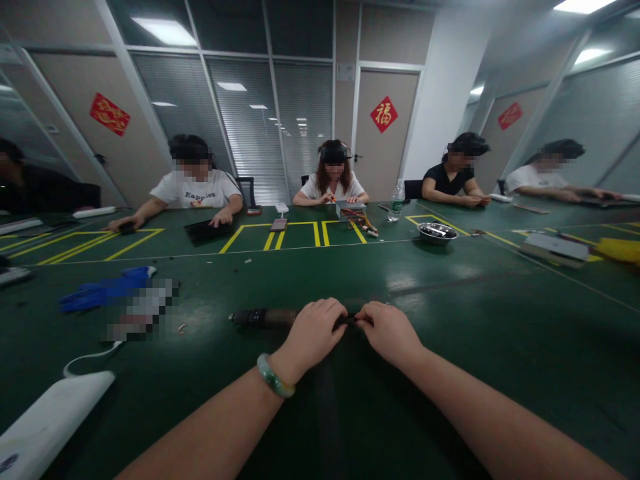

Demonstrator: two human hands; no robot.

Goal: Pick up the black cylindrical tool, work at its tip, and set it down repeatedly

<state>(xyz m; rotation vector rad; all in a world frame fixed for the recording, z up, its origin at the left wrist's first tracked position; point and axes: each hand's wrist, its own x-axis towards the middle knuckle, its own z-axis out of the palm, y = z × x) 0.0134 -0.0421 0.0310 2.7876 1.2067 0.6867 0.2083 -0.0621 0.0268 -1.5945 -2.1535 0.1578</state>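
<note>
1. Hands came first: your left hand [314, 331] was curled over the dark rod-like tool [265, 317], fingers closed round its right-hand end, with a jade-green bangle [274, 377] on that wrist.
2. Your right hand [389, 330] met it from the other side, fingertips pinched shut on something small and dark at the tool's tip; what that piece was, you could not tell from this view.
3. You had the tool lying flat on the green table [450, 373], just ahead of you, its free end pointing left. That looked like a way to brace it while both hands worked the tip.
4. To your left lay blue gloves [107, 290] and, nearer, a white device [47, 420] with its cable, both well apart from the hands.
5. Farther off stood a metal bowl [437, 232] and a water bottle [397, 201], past the yellow floor-style tape lines.
6. Other people sat along the far edge, busy with their own things.
7. Nothing stood between your hands and the tool.
</note>
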